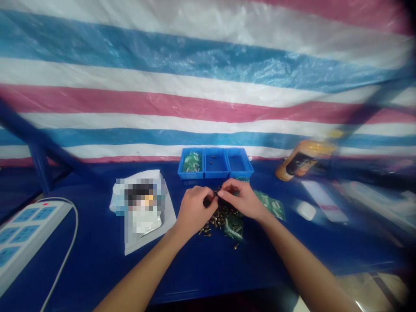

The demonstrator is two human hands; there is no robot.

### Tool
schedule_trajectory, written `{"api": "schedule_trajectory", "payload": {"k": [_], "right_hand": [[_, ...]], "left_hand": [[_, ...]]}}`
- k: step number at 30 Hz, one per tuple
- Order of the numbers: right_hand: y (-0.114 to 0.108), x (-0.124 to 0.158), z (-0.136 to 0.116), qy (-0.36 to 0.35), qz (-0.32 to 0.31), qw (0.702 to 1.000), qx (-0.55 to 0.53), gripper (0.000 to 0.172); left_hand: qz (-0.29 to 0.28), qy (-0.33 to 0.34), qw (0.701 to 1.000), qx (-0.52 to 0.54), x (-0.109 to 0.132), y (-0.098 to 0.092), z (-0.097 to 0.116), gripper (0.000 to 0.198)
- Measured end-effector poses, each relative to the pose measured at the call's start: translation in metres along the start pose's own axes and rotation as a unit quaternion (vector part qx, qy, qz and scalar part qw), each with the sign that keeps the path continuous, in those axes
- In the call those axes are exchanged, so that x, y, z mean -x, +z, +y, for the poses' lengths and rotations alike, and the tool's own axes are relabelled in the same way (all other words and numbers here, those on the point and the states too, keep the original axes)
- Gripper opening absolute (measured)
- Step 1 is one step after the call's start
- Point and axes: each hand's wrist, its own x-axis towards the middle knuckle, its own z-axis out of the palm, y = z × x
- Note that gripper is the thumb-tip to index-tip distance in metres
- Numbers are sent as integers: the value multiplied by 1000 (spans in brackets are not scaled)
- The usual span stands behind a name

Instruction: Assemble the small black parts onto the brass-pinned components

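Note:
My left hand (197, 209) and my right hand (239, 197) meet over a pile of small brass-coloured screw-like parts (217, 220). Thumbs and fingertips of both are pinched together around a small dark part (217, 193), which the fingers partly cover. Just below my right hand lies a green packet (234, 227) on the pile, and another green packet (272, 205) is to its right. Behind the hands stand three joined blue bins: the left bin (192, 175) holds green packets, the middle bin (216, 175) a few small dark parts.
A white power strip (35, 234) with a cable lies at the left. Papers (169, 216) with a blurred-out area sit left of my hands. At the right are a tilted bottle (302, 160), a white case (306, 210) and a flat white box (325, 201). Striped sheeting hangs behind.

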Motion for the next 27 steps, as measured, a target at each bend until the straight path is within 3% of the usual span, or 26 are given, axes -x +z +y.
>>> {"api": "schedule_trajectory", "payload": {"k": [6,27], "right_hand": [[3,2,-4,-67,-35,990,121,24],[14,3,-1,-67,-36,985,154,24]], "left_hand": [[0,28,999,-27,1,3,0,16],[30,5,998,52,2,-5,0,9]]}}
